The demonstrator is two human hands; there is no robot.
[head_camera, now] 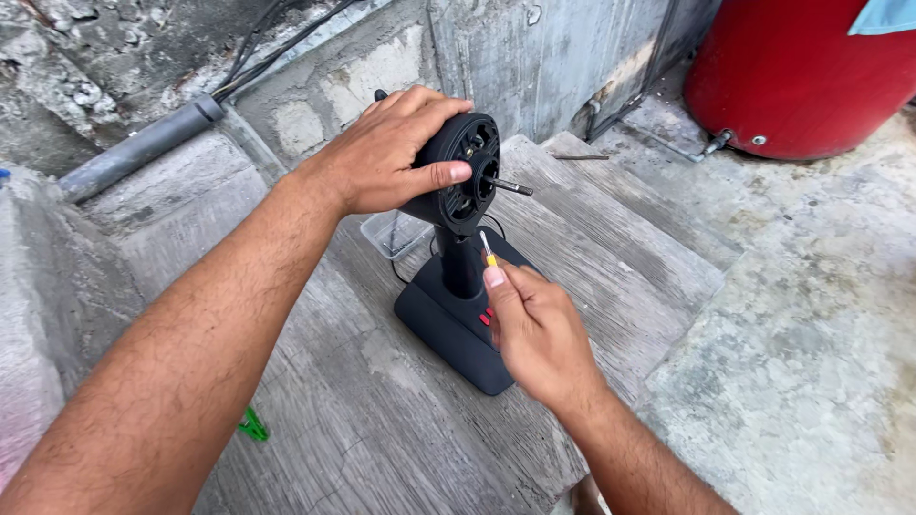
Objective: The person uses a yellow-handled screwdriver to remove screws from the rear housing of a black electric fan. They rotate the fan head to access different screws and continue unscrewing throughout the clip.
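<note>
A black fan motor head (465, 172) stands on a short neck above its black base (448, 319), which rests on a weathered wooden board. A bare metal shaft (509, 186) sticks out of the motor's front. My left hand (396, 148) grips the motor head from above and behind, thumb across its front face. My right hand (534, 329) holds a small screwdriver (488, 250) with a yellow handle, its tip pointing up at the underside of the motor face. Red buttons on the base show beside my right thumb.
A clear plastic tray (393, 232) lies behind the fan base. A grey pipe (143, 148) and black cables run along the rough concrete wall at the left. A red drum (801, 72) stands at the far right. Something green (253, 424) lies near my left forearm.
</note>
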